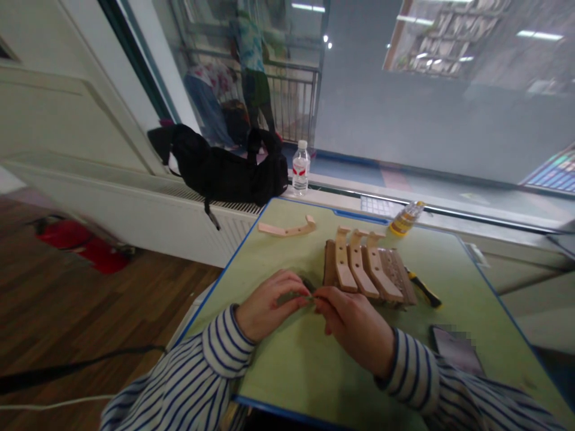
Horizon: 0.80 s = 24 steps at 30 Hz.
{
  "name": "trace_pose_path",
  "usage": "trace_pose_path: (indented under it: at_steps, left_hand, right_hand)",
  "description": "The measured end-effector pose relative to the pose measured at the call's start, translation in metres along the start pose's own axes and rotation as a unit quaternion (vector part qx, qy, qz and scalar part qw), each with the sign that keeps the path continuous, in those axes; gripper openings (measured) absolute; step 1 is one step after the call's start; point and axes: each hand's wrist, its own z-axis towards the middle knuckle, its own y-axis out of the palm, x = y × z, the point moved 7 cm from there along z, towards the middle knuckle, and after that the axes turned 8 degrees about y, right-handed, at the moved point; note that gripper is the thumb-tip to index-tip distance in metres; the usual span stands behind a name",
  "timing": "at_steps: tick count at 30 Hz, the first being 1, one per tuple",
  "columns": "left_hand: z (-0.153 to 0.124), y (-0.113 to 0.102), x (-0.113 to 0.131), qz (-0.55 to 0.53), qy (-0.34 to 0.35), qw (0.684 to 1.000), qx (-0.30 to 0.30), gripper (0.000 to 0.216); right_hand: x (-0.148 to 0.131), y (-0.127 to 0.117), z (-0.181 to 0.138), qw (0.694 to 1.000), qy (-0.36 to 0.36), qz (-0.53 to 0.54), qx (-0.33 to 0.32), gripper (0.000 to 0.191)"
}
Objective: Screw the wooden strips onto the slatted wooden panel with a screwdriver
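Observation:
Over the middle of the green table, my left hand (272, 304) and my right hand (353, 323) meet at the fingertips. Both are closed in a pinch at the same spot. Whatever sits between them is small and thin, mostly covered by the fingers, and I cannot make out its kind. Just beyond my right hand, three curved wooden pieces with drilled holes (356, 263) lie side by side on a brown corrugated cardboard block (395, 269). A similar wooden piece (287, 230) lies alone near the table's far left edge.
A yellow-and-black-handled tool (424, 288) and a phone (456, 349) lie at the right of the table (287, 371). A bottle with yellow contents (406, 218) leans at the back edge. On the sill are a water bottle (300, 169) and a black bag (224, 167). People show beyond the glass.

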Motion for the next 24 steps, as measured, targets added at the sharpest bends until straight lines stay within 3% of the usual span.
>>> trace_pose_path:
  at_steps: [5,10,18,24]
  left_hand:
    - [0.003,-0.007,0.007,0.037,0.011,0.998,0.047,0.012]
    - [0.017,0.001,0.014,0.101,0.011,0.994,0.037,0.017]
    - [0.052,0.037,0.033,0.172,0.094,0.981,0.004,0.046]
    - [0.072,0.055,0.042,0.176,0.178,0.968,-0.011,0.031]
  right_hand:
    - [-0.002,-0.024,-0.015,0.999,-0.017,0.022,0.041,0.016]
    - [0.008,-0.06,-0.034,0.996,0.002,0.012,0.088,0.012]
    - [0.064,-0.118,-0.048,0.981,0.095,0.04,0.161,0.016]
    - [0.097,-0.129,-0.048,0.978,0.113,0.067,0.16,0.02]
